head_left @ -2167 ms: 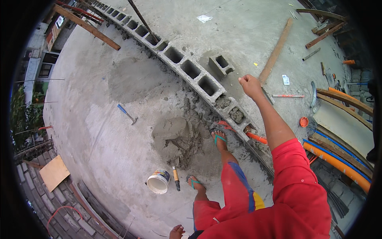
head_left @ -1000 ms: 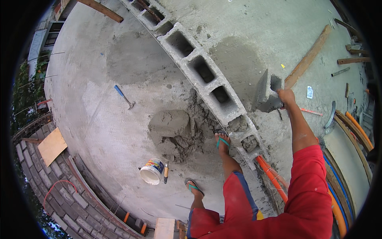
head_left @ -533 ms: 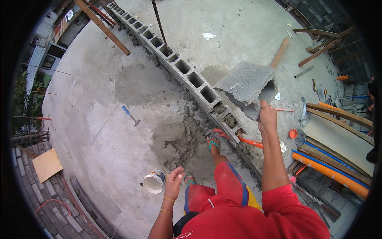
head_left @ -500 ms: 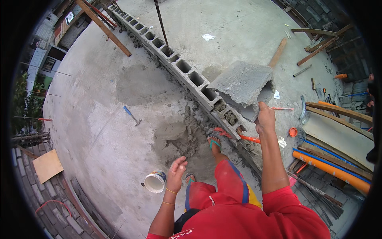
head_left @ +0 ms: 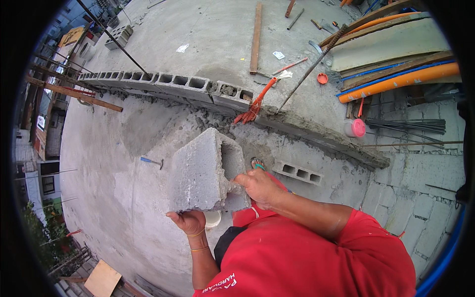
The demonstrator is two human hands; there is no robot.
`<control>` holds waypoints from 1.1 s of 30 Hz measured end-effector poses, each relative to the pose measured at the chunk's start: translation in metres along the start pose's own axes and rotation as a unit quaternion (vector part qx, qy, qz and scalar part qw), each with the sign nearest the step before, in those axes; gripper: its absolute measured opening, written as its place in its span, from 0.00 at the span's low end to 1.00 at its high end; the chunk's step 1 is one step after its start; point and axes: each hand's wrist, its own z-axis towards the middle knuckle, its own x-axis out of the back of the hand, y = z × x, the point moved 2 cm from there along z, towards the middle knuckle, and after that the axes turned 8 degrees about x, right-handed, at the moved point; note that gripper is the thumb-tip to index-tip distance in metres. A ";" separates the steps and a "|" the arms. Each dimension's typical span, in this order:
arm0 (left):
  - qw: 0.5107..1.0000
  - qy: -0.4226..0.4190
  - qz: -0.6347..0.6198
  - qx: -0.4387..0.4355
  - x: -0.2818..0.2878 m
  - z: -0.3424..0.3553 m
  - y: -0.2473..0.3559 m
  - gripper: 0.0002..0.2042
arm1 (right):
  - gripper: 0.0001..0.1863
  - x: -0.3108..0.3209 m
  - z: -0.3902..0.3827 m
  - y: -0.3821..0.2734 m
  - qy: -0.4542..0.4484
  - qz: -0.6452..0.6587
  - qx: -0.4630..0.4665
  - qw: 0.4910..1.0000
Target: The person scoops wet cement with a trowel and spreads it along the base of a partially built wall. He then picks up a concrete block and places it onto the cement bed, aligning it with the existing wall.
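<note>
A broken grey concrete hollow block (head_left: 198,171) is held up in front of my body, its jagged edge toward me and its open cores facing right. My right hand (head_left: 262,189) grips the block at its right side, fingers hooked at the broken core wall. Under the near left edge, my left hand (head_left: 189,222) bears the block, its thumb out to the side and its other fingers partly hidden. Beyond the block runs a low wall of hollow blocks (head_left: 170,86). The white bucket (head_left: 213,219) behind the block is mostly covered.
A whole hollow block (head_left: 298,173) lies right of my sandaled foot. Orange gloves (head_left: 247,115) lie at a wall gap beside an upright steel bar (head_left: 311,68). A blue-handled hammer (head_left: 152,161) lies left. Planks and an orange pipe (head_left: 401,81) are stacked at far right.
My right hand has brought the broken block from above the wall to in front of my body. My left hand, empty before, now holds it too. The view has swung right.
</note>
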 end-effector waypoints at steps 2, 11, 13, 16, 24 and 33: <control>1.000 -0.001 0.011 0.011 -0.006 -0.020 0.001 0.49 | 0.19 0.012 -0.029 0.009 0.003 0.035 0.030 0.999; 0.987 -0.122 -0.074 0.076 -0.103 -0.069 0.007 0.45 | 0.22 0.089 -0.192 -0.036 -0.115 0.058 0.122 0.984; 0.979 -0.128 -0.117 0.106 -0.122 -0.092 -0.003 0.45 | 0.21 0.148 -0.237 -0.064 -0.075 -0.141 0.247 0.956; 0.935 -0.190 -0.222 0.200 -0.150 -0.126 -0.039 0.45 | 0.29 0.221 -0.282 -0.112 0.180 -0.399 0.518 0.735; 0.818 -0.256 -0.245 0.454 -0.266 -0.247 -0.163 0.50 | 0.35 0.320 -0.376 -0.154 -0.103 -0.645 0.420 0.629; 0.773 -0.339 -0.056 0.533 -0.390 -0.271 -0.211 0.46 | 0.25 0.395 -0.445 -0.128 0.044 -0.560 0.369 0.741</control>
